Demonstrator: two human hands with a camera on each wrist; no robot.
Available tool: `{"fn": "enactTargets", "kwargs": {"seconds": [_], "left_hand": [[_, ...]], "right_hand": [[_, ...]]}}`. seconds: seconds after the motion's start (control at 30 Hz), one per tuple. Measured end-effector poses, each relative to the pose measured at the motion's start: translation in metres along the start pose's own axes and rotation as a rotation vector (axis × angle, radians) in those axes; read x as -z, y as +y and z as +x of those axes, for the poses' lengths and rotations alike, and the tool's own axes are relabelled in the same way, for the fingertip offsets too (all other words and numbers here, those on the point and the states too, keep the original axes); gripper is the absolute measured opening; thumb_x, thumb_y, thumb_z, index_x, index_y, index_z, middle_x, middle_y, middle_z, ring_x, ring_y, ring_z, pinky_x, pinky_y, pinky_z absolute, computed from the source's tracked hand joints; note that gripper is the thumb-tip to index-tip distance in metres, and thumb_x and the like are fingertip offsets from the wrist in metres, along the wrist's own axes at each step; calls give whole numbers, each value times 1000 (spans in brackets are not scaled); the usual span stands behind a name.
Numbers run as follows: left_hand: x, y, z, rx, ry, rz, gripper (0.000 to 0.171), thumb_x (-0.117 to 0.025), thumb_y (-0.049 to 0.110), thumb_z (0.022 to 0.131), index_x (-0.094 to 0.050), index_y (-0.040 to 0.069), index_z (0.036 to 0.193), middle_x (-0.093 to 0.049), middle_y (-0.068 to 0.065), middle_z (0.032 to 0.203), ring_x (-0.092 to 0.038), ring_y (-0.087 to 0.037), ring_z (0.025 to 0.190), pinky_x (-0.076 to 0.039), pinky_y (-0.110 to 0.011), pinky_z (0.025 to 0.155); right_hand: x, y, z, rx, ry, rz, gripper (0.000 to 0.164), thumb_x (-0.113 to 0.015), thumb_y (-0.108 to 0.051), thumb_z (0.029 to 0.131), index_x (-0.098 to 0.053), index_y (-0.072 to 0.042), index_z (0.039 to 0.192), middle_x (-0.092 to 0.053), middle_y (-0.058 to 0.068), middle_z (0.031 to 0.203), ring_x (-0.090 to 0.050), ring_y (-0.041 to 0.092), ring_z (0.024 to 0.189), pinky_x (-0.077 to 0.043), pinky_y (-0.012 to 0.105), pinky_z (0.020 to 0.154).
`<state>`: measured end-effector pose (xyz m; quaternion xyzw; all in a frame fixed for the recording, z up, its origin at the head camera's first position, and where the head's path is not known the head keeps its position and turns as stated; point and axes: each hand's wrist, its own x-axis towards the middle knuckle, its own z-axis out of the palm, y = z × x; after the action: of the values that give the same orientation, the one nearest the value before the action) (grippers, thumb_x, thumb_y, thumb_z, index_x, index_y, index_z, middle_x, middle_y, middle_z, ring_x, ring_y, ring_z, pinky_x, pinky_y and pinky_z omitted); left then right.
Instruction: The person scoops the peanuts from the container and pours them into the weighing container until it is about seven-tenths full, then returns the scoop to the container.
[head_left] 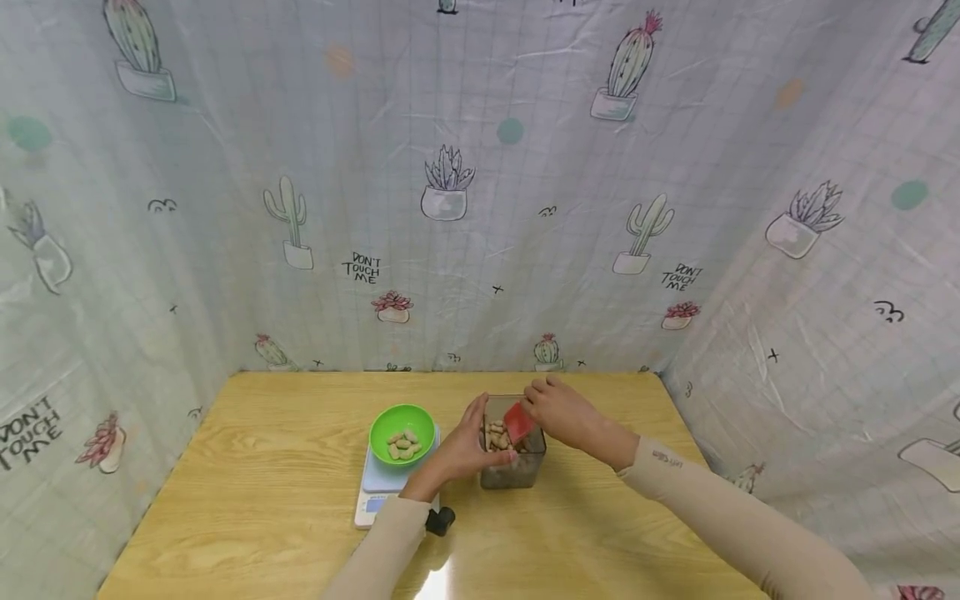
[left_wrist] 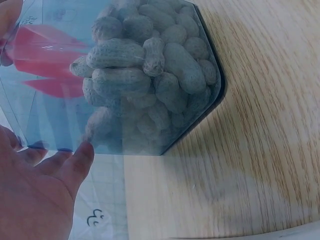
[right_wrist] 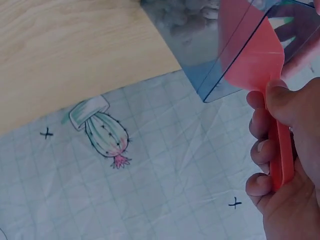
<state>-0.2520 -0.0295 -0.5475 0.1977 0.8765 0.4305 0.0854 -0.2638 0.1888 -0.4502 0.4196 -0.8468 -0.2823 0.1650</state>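
A clear, bluish plastic container [head_left: 510, 477] stands on the table, partly filled with unshelled peanuts [left_wrist: 125, 80]. My left hand [head_left: 461, 446] holds it at the left, fingers along the side and thumb across the near rim. In the right wrist view my right hand [right_wrist: 295, 125] grips the handle of a red scoop [right_wrist: 255, 55], fingers curled round it. The scoop's head dips inside the container, its front end close over the peanuts in the left wrist view. To the left, a green bowl [head_left: 380, 415] with several peanuts [head_left: 405, 445] sits on a white kitchen scale [head_left: 377, 478].
The wooden table [head_left: 270, 467] reaches back to a hanging curtain [head_left: 480, 250] printed with cacti, which also closes off both sides. A small black object [head_left: 441, 522] shows beside the left sleeve, near the scale's front right corner.
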Motion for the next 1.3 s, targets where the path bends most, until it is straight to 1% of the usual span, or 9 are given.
{"fn": "enactTargets", "kwargs": {"seconds": [0.17,0.3,0.43,0.6,0.73,0.93,1.07,1.2,1.3], "left_hand": [[0,1,1,1,-1,12,117,-73,66,75,-1,27,160,-7,-6,167,-46,-35,136,-47,-49,103],[-2,2,-1,-4,-7,20,118,-73,68,75,-1,27,160,-7,-7,167,-48,-35,135,-48,-49,101],[-3,4,-2,-12,-20,26,119,-70,70,75,1,28,160,-5,-6,167,-49,-35,134,-49,-48,100],[4,4,-3,-13,11,24,118,-72,68,75,-1,27,160,-6,-5,167,-49,-36,134,-48,-50,102],[7,1,-2,-16,29,18,118,-75,64,75,-3,25,160,-8,-6,167,-46,-36,136,-47,-51,103],[-1,4,2,-17,4,0,119,-73,69,74,-1,28,160,-6,-5,167,-44,-35,138,-47,-50,103],[0,1,1,-13,23,-10,119,-73,68,74,-3,27,160,-8,-5,167,-42,-35,140,-47,-50,103],[0,-1,1,-9,22,-14,118,-74,69,73,-3,29,159,-8,-5,167,-42,-35,140,-46,-52,103],[0,-1,2,-1,18,-18,118,-73,69,73,-3,31,159,-7,-4,167,-42,-36,140,-46,-52,103]], "right_hand": [[-7,-6,-1,9,-11,-36,27,-73,-29,88,-68,-18,113,-66,-3,111,-59,16,100,-47,32,83],[-10,-15,3,18,-61,-20,33,-73,-31,88,-68,-18,118,-66,-3,116,-59,16,107,-48,32,89],[-8,-18,8,30,-94,-2,31,-71,-28,91,-69,-17,119,-66,-1,118,-59,18,111,-49,33,94],[-9,-11,17,13,-56,127,21,-72,-22,90,-73,-15,109,-69,0,105,-63,17,97,-53,33,84],[-15,-5,17,39,-34,243,17,-71,-20,91,-74,-14,106,-70,0,97,-62,16,88,-53,32,78],[-18,-6,8,28,35,221,17,-75,-18,87,-74,-13,103,-70,-1,94,-61,16,85,-53,31,77],[-22,-10,6,10,89,306,13,-77,-15,85,-74,-13,98,-69,-1,89,-61,17,81,-53,31,77],[-25,-11,1,-40,60,419,13,-78,-9,83,-73,-14,95,-67,-1,86,-60,16,79,-53,33,78],[-24,-14,1,-50,39,367,16,-77,-10,84,-74,-14,98,-68,0,90,-61,17,84,-53,33,80]]}}
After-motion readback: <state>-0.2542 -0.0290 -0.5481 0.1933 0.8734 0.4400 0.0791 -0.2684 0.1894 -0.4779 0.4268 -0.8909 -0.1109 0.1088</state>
